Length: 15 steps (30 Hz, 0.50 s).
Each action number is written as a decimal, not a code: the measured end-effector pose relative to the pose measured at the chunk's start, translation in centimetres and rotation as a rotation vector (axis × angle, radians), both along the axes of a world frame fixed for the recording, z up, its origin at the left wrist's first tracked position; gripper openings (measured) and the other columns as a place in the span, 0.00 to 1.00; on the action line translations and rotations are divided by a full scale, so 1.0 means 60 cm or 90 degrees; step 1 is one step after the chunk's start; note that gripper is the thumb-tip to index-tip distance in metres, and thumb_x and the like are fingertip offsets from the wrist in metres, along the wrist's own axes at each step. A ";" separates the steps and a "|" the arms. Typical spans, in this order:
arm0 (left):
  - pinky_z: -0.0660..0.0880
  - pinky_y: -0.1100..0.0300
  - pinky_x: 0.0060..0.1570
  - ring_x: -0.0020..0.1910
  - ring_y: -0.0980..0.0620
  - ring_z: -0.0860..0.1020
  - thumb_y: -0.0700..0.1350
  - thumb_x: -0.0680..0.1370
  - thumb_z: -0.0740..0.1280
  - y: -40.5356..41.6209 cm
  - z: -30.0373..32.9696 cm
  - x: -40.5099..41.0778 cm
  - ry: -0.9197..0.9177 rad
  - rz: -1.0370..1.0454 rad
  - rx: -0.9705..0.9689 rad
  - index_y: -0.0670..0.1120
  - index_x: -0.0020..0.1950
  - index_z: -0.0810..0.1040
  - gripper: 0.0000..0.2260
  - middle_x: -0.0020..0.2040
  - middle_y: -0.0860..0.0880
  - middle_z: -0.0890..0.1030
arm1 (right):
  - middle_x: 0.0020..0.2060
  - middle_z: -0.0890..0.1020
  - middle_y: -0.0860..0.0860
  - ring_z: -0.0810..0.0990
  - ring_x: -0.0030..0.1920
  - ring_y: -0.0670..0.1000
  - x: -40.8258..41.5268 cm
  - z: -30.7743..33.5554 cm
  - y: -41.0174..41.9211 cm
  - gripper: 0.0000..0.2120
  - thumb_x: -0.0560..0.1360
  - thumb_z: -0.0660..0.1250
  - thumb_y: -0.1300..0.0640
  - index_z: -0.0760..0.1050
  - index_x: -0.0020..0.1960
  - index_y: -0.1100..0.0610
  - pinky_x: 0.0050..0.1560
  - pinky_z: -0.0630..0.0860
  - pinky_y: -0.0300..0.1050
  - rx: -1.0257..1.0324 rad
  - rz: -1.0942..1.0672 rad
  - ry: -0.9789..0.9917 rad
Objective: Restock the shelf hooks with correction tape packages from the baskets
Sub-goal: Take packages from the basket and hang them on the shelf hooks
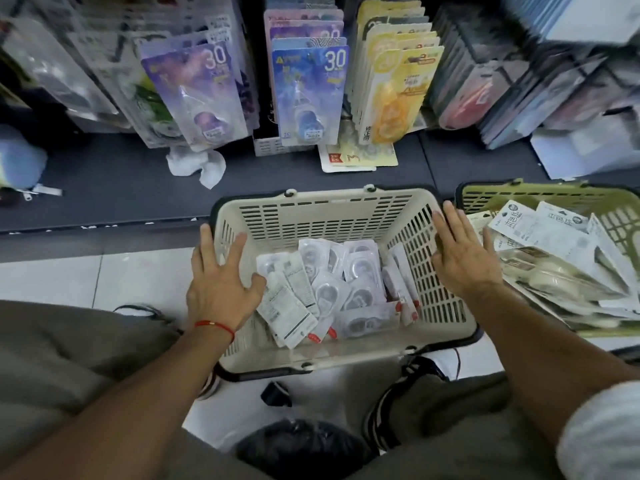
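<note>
Down in the beige basket: correction tape packages (323, 289) lie in a loose heap on its floor, mostly white backs and clear blisters up.
Beige basket (332, 209): sits on the pale tiled floor right in front of you, against the shelf base.
Your left hand (221, 282): fingers spread and straight over the left rim, holding nothing.
Your right hand (462, 251): flat and spread on the right rim, nothing in its grip either.
Green basket (485, 195): just beside on the right, piled with larger white packs (554, 258).
Shelf hooks above: purple packs (197, 95), blue packs (308, 91), yellow packs (394, 88) hang in rows.
Shelf base (121, 181): a crumpled white tissue (197, 166) lies there.
</note>
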State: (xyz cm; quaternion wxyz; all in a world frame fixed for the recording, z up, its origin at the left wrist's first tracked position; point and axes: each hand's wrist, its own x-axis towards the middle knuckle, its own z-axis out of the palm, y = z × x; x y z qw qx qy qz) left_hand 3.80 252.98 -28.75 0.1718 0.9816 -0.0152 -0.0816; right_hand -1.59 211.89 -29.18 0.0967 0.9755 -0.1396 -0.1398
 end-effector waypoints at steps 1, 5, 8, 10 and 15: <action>0.77 0.39 0.59 0.82 0.39 0.54 0.56 0.78 0.69 -0.005 -0.002 -0.003 -0.001 -0.002 -0.003 0.57 0.83 0.62 0.34 0.86 0.46 0.44 | 0.84 0.33 0.51 0.37 0.84 0.52 0.006 0.002 0.005 0.38 0.83 0.53 0.51 0.35 0.85 0.52 0.82 0.45 0.68 -0.040 -0.020 0.011; 0.78 0.39 0.56 0.81 0.37 0.56 0.54 0.76 0.72 -0.006 -0.013 -0.006 -0.009 -0.010 0.007 0.54 0.83 0.64 0.35 0.86 0.43 0.45 | 0.79 0.65 0.58 0.63 0.78 0.59 0.020 -0.019 0.070 0.29 0.79 0.57 0.58 0.60 0.80 0.56 0.80 0.59 0.61 -0.079 0.091 -0.020; 0.77 0.38 0.59 0.80 0.36 0.57 0.53 0.75 0.72 -0.008 -0.016 -0.002 -0.012 -0.005 0.022 0.53 0.82 0.65 0.36 0.86 0.43 0.46 | 0.66 0.78 0.59 0.77 0.66 0.60 0.004 -0.061 0.106 0.22 0.82 0.60 0.59 0.64 0.74 0.59 0.65 0.76 0.56 0.029 -0.018 0.150; 0.75 0.37 0.61 0.80 0.36 0.58 0.53 0.74 0.72 -0.012 -0.018 -0.001 -0.016 0.000 0.043 0.52 0.81 0.66 0.36 0.85 0.42 0.47 | 0.63 0.79 0.60 0.80 0.63 0.60 -0.010 -0.084 0.116 0.17 0.83 0.63 0.60 0.67 0.71 0.61 0.61 0.78 0.54 0.056 -0.084 0.243; 0.53 0.31 0.78 0.84 0.37 0.47 0.51 0.74 0.72 -0.024 -0.013 0.001 -0.024 -0.019 0.105 0.53 0.82 0.64 0.36 0.86 0.40 0.46 | 0.60 0.81 0.60 0.82 0.60 0.60 -0.013 -0.090 0.107 0.16 0.81 0.68 0.58 0.71 0.66 0.61 0.56 0.78 0.53 0.135 -0.165 0.148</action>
